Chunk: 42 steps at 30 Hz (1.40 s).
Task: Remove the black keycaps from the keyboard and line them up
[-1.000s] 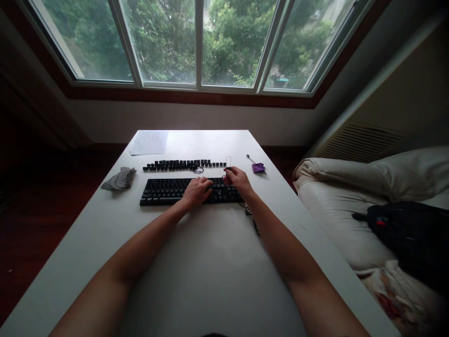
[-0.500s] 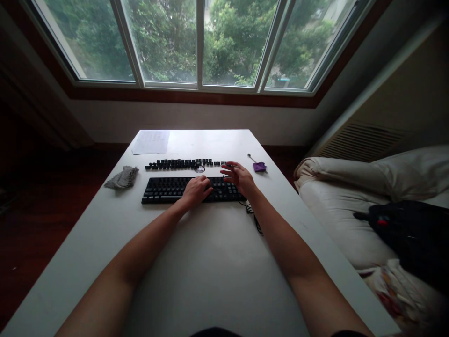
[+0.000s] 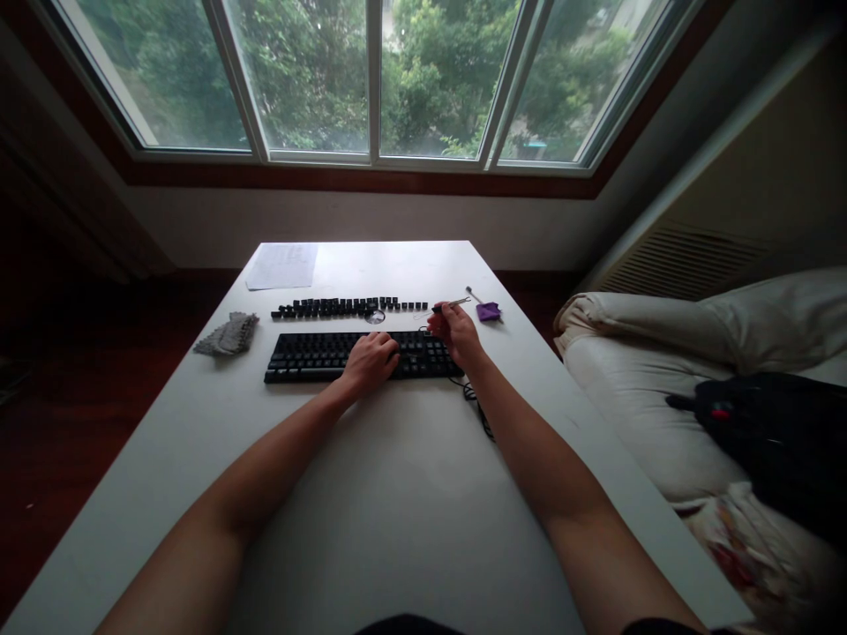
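A black keyboard (image 3: 308, 355) lies across the white table. My left hand (image 3: 371, 357) rests on its middle, fingers bent down over the keys and thumb apart, with no object visible in it. Over the keyboard's right end, my right hand (image 3: 455, 335) is raised and closed around a small keycap puller (image 3: 458, 302). The puller has a dark middle, metal prongs pointing right and what look like thin wires at the left. Behind the keyboard stand rows of loose black keycaps (image 3: 324, 307), with a small round clear item (image 3: 376, 317) in front of them.
A grey cloth (image 3: 228, 335) lies left of the keyboard. To the right are a purple item (image 3: 488, 311) and a thin brush-like stick (image 3: 471, 292). Paper (image 3: 283, 266) lies at the far left corner. A black cable (image 3: 486, 422) coils beside my right forearm. A sofa (image 3: 622, 397) stands at the right.
My right hand has closed its spread fingers, and the keycap puller now shows in them, tilted up above the table. My left hand stays on the keyboard.
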Each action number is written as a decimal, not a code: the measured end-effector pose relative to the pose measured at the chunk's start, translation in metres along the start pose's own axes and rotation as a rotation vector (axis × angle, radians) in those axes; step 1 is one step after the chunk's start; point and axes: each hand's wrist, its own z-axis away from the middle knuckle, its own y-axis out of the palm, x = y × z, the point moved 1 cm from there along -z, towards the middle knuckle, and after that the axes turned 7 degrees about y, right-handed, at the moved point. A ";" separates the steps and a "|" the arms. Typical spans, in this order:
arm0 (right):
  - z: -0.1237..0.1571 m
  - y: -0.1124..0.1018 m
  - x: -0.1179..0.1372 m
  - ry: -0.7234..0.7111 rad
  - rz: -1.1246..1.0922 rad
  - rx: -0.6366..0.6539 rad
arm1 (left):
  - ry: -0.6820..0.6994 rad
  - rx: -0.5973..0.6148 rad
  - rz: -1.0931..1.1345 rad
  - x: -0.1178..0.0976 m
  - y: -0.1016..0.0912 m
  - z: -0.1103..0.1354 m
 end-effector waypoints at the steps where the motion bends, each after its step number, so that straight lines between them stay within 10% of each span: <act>1: 0.001 0.001 0.000 -0.011 0.020 -0.001 | -0.011 -0.005 -0.005 0.000 0.000 0.000; 26: 0.014 0.023 -0.008 -0.388 0.801 0.007 | -0.144 -0.013 0.089 0.009 0.002 -0.001; 42: 0.007 0.031 -0.003 -0.397 0.813 0.179 | -0.138 -0.022 0.061 0.008 0.004 -0.001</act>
